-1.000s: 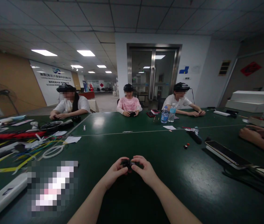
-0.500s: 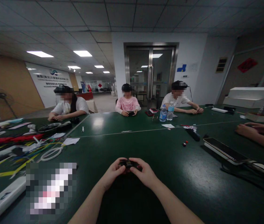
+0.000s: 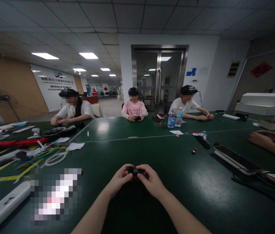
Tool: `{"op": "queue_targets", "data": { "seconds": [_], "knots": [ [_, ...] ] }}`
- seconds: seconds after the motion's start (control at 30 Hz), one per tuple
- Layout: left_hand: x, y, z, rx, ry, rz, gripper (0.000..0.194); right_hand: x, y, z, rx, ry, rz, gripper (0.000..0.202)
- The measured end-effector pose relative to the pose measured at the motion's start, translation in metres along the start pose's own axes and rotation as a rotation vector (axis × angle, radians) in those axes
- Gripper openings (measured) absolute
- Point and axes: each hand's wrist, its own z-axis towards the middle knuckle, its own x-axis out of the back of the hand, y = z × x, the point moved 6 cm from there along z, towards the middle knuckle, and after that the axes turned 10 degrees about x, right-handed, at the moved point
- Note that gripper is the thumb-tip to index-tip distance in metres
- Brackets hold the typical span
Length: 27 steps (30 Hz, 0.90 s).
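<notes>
Because both hands share one small piece, the quality of the work lies mostly in a light, even grip. The left hand [image 3: 119,178] grasps the left end of a small black object [image 3: 134,170] between its thumb and curled fingers, and the right hand [image 3: 152,178] takes the right end in much the same way. The object sits between the two hands at the near middle of the desk [image 3: 156,148], with the thumbs on its near side. Its finer shape is too dark and small to make out, and I cannot tell whether it is one part or several.

To handle it well, the thumbs should press gently and about equally, since a stronger push from one side would probably tilt or twist it. Small finger movements suit it better than swings of the wrist. Holding it low over the desk seems wise, so that a slip would mean only a short drop. The surface just around the hands is uncluttered, which helps; the coiled white cable [image 3: 55,159] and power strip [image 3: 7,204] lie off to the left, and the phone [image 3: 237,159] to the right, so the elbows deserve some care.
</notes>
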Motion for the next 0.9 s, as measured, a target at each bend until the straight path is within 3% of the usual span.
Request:
{"op": "queue_targets", "data": {
  "seconds": [0.3,0.47,0.6,0.9],
  "knots": [
    [0.002,-0.001,-0.001,0.024,0.016,0.026,0.047,0.001,-0.004,0.000,-0.009,-0.024,-0.015,0.022],
    [0.002,-0.002,0.001,0.030,0.018,0.004,0.040,0.001,-0.004,0.000,0.009,-0.008,-0.015,0.023],
    [0.001,-0.001,0.001,0.009,0.014,-0.009,0.039,0.002,0.002,-0.001,-0.048,-0.002,0.006,0.032],
    [0.002,-0.001,0.000,0.016,0.020,0.013,0.042,0.002,0.007,-0.002,-0.134,-0.006,0.035,0.031]
  ]
}}
